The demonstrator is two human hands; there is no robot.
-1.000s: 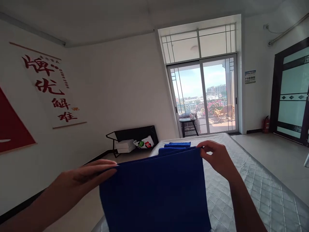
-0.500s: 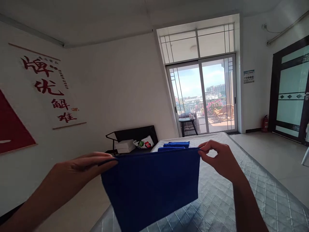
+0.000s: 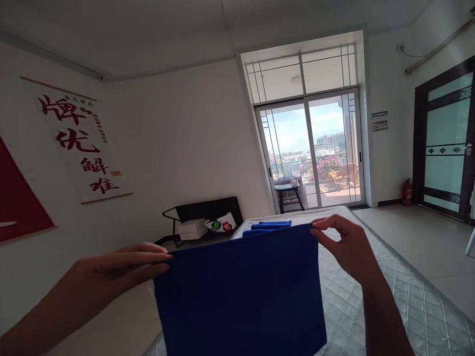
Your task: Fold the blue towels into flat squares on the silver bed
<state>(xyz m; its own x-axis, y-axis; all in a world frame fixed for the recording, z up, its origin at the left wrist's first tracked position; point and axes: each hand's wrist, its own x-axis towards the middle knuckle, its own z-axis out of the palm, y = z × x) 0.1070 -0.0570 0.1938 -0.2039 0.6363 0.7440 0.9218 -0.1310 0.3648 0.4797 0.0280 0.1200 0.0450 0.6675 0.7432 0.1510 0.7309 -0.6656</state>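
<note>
A dark blue cloth [image 3: 241, 291] hangs between my two hands, its top edge pulled fairly straight and its lower part running out of the picture. My left hand [image 3: 126, 269] pinches the upper left corner between thumb and fingers. At the upper right corner, my right hand [image 3: 341, 242] does the same, held a little higher. Behind the cloth, folded blue cloths [image 3: 270, 225] lie on the far part of the bed, partly covered by the one I hold. The bed has a silver-grey quilted cover [image 3: 389, 296].
A black low seat [image 3: 208, 207] against the wall carries white boxes [image 3: 191, 229] and a printed bag [image 3: 221, 222]. Beyond the bed are sliding glass doors [image 3: 313, 148] with a stool [image 3: 289, 190]. A fire extinguisher [image 3: 407, 192] stands beside the dark-framed door [image 3: 447, 148] on the right.
The cloth's lower edge swung up and away half a second ago and now hangs down again. My hands have moved slightly apart, both still pinching the corners. The view has tilted up slightly.
</note>
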